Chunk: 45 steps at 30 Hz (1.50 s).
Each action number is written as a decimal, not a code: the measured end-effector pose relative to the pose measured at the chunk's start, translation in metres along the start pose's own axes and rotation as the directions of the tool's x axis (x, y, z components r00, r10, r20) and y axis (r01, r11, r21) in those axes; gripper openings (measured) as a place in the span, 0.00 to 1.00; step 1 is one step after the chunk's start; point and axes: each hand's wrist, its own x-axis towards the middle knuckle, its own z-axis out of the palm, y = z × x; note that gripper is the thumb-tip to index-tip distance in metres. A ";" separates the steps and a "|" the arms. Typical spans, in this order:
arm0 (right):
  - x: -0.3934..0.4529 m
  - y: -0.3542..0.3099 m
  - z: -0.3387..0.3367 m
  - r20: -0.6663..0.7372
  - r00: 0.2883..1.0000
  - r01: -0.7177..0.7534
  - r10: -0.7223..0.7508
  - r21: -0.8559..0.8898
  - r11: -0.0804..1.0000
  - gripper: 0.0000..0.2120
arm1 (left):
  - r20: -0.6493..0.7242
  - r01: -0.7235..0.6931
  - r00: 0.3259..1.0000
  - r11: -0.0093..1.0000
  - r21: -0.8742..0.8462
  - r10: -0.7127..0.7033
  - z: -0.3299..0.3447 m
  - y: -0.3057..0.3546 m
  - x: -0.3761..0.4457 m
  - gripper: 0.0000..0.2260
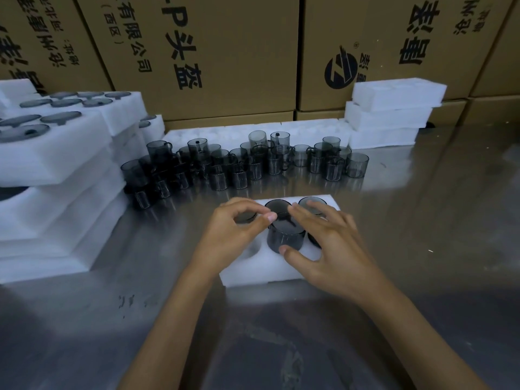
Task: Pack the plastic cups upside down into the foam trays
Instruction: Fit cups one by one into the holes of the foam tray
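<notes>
Both hands work over the tray (253,273): the right hand (323,249) grips a cup (285,236) half-seated in a middle hole, the left hand (233,229) pinching its rim. Some holes are filled, one gapes; many loose cups (244,161) wait behind.

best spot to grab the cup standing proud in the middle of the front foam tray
Take the cup by its smooth round wall, probably from above, thumb on the near side and fingers on the far side. It stands inverted, flat base up, partly sunk in the foam tray, so only its upper wall is exposed. Seated neighbours crowd both sides.
</notes>
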 end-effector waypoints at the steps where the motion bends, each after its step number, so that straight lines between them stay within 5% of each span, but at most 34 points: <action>1: 0.000 -0.001 -0.001 0.004 0.999 0.039 -0.039 -0.051 0.998 0.38 | -0.007 -0.014 1.000 0.997 0.072 0.014 0.000 -0.001 0.001 0.07; 8: -0.004 -0.005 0.003 0.082 0.993 0.103 -0.087 -0.228 0.968 0.40 | 0.123 0.136 0.979 0.972 0.193 -0.161 -0.009 -0.012 0.003 0.27; 18: -0.004 -0.011 0.005 0.059 0.997 0.066 -0.054 -0.228 0.971 0.37 | 0.151 0.132 0.973 0.960 0.245 -0.172 -0.006 -0.015 0.002 0.30; 22: 0.006 -0.008 0.006 -0.129 0.992 -0.026 0.009 -0.130 0.991 0.29 | -0.090 0.155 0.985 0.987 0.041 -0.151 -0.014 -0.022 0.020 0.16; 25: 0.012 0.011 0.003 -0.351 0.933 -0.108 0.079 -0.062 0.992 0.21 | -0.251 0.230 0.947 0.969 0.095 -0.200 -0.025 -0.036 0.056 0.12; 29: 0.018 0.042 0.000 -0.537 0.787 -0.145 0.302 0.315 0.938 0.20 | -0.179 0.209 0.974 0.869 0.448 -0.142 -0.027 -0.051 0.113 0.17; 32: 0.021 0.055 0.001 -0.505 0.723 -0.117 0.471 0.582 0.805 0.16 | -0.042 0.108 0.992 0.640 0.761 -0.118 -0.023 -0.060 0.145 0.20; 35: 0.021 0.065 0.003 -0.438 0.684 -0.149 0.584 0.700 0.699 0.16 | 0.073 0.036 0.981 0.538 0.842 -0.180 -0.020 -0.073 0.160 0.23; 40: 0.028 0.075 0.008 -0.383 0.616 -0.178 0.688 0.784 0.595 0.17 | 0.060 -0.022 0.997 0.635 0.772 -0.038 -0.012 -0.082 0.160 0.14; 45: 0.029 0.075 0.010 -0.367 0.619 -0.187 0.694 0.790 0.584 0.19 | 0.083 -0.014 0.995 0.774 0.633 -0.050 -0.021 -0.065 0.144 0.08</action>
